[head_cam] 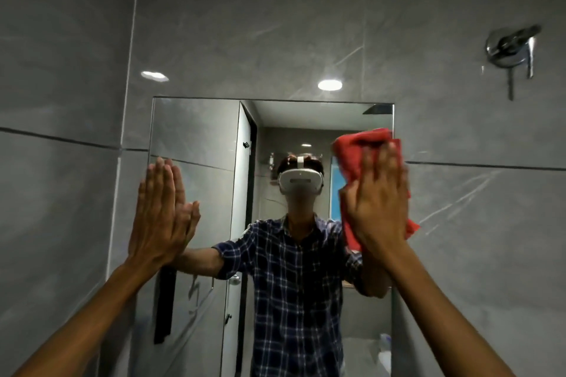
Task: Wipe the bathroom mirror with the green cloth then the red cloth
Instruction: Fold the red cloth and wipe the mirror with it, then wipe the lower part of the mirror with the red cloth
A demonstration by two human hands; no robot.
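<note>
Both hands are up against the mirror [196,131], well apart. Left hand [159,211] is flat, fingers together and pointing up, palm pressed at the mirror's left edge w/ nothing in it; its reflection meets it just to the right. Right hand [379,202] is also flat w/ fingers spread a little, pressing the red cloth [352,156] onto the glass at the mirror's upper right, close to the right edge.

Cloth is bright red, soft and bunched, w/ folds at the top. It sticks out above the fingertips, to the left of the hand, and a small corner pokes out at the lower right past the mirror's edge onto the wall. Its long axis runs roughly vertical, top leaning slightly right. Most of its middle is hidden behind the hand.

Mirror is a frameless rectangle, taller than wide, set on grey marbled wall tiles [306,24] w/ dark grout lines. Bottom edge is out of view. Reflection shows the person in a dark plaid shirt wearing a white headset, an open door behind, and ceiling lights. Faint smears show on the lower left glass. A chrome wall fitting [511,46] is mounted high on the right, well apart from the mirror, somewhat blurred. Both forearms rise from the bottom corners and cover part of the lower mirror edges.
</note>
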